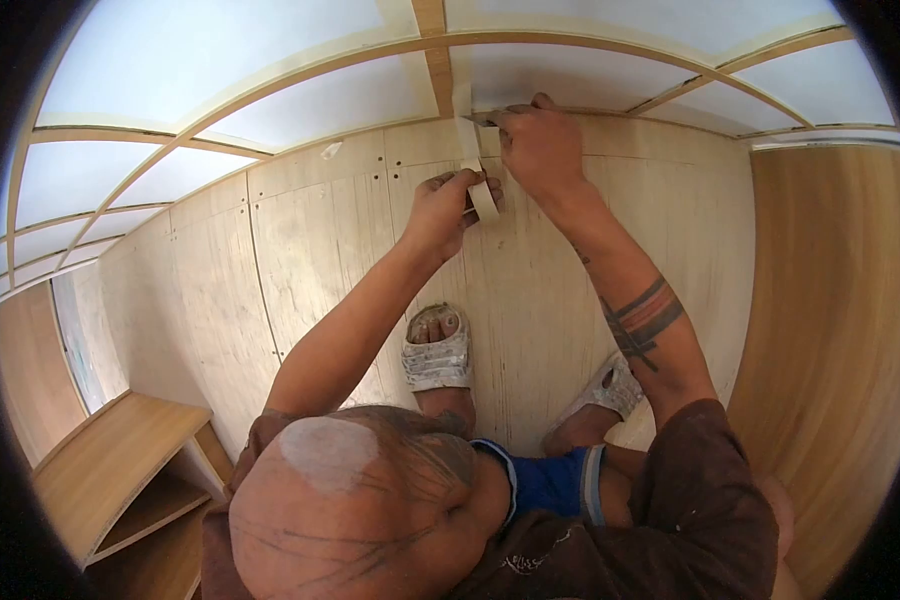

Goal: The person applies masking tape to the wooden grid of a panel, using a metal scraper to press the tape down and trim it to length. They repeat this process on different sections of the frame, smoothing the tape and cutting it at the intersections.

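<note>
My left hand [442, 212] is closed around a roll of pale masking tape [486, 203], its fingers at the roll's upper edge. A strip of the tape [469, 140] runs up from the roll to the bottom of the wooden lattice frame [440, 82]. Beside that strip, my right hand [540, 145] grips a thin dark tool, perhaps a blade [482, 118], whose tip is close to the tape. Its exact kind is too small to make out.
White panels [320, 95] fill the lattice ahead. Pale plywood boards [320, 240] with screw holes lie under my sandalled feet [436, 345]. A wooden shelf unit [130, 450] stands at lower left, and a brown wooden panel [830, 330] is on the right.
</note>
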The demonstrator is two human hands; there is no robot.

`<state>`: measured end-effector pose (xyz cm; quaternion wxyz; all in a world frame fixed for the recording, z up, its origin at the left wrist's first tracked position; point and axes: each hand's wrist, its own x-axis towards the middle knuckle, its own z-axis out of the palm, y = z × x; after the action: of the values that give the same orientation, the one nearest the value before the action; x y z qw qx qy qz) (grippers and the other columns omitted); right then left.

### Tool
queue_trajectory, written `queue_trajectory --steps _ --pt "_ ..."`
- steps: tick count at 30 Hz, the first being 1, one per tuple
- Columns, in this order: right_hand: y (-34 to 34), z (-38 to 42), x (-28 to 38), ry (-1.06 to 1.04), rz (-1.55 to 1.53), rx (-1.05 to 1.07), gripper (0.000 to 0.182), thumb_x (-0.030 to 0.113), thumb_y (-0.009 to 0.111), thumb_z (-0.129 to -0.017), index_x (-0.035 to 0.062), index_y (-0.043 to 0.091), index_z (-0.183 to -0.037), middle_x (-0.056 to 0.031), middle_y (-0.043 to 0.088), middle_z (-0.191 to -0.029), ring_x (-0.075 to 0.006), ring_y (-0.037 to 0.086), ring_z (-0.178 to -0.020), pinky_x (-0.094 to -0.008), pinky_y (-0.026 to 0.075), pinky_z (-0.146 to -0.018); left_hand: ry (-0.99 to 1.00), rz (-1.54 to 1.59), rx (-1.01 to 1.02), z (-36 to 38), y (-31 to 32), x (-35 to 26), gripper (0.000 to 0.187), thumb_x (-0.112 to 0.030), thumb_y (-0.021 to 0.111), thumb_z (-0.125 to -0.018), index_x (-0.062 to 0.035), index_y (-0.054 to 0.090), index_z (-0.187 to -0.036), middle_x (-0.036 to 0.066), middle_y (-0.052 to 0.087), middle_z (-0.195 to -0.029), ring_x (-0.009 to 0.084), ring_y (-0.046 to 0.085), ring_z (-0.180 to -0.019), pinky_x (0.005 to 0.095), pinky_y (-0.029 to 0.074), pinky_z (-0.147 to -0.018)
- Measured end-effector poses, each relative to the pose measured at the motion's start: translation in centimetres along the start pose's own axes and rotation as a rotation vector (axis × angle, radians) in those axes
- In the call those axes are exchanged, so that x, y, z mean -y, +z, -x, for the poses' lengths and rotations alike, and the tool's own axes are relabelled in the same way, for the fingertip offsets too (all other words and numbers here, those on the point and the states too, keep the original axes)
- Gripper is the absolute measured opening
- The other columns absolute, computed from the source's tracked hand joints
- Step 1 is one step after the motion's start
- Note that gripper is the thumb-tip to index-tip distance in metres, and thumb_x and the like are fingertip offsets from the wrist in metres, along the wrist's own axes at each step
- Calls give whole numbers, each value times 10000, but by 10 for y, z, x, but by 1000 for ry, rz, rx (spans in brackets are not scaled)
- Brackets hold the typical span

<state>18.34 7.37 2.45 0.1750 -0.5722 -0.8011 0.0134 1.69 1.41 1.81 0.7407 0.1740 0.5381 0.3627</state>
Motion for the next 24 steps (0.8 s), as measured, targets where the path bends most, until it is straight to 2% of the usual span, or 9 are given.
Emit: queue_trajectory --steps 5,10,18,24 --pt "3 -2 2 9 -3 -19 260 98 649 -814 119 814 -1014 -80 777 -949 -328 674 -947 -448 581 -771 16 43 21 -4 -1 -4 264 -149 580 -1022 45 651 -1187 134 738 -1039 245 724 -925 398 570 -832" --pt "2 -6 4 -19 -9 -27 242 97 644 -831 116 808 -1008 -85 776 -935 -336 675 -943 -450 585 -783 19 66 -15 -3 2 -8 256 -140 584 -1017 49 641 -1180 137 735 -1021 250 723 -904 404 569 -818" --pt "1 -9 5 -3 4 -10 224 97 652 -829 113 808 -988 -93 774 -922 -338 684 -955 -466 599 -763 20 57 22 -8 -2 -4 218 -153 609 -1003 -11 675 -1154 101 750 -986 215 723 -894 376 541 -773" --pt "0 -8 11 16 48 -16 229 95 641 -826 114 808 -980 -107 773 -923 -345 690 -980 -466 603 -774 9 60 17 -9 -1 -8 247 -148 578 -1019 4 649 -1199 116 737 -1023 226 722 -902 388 550 -793"
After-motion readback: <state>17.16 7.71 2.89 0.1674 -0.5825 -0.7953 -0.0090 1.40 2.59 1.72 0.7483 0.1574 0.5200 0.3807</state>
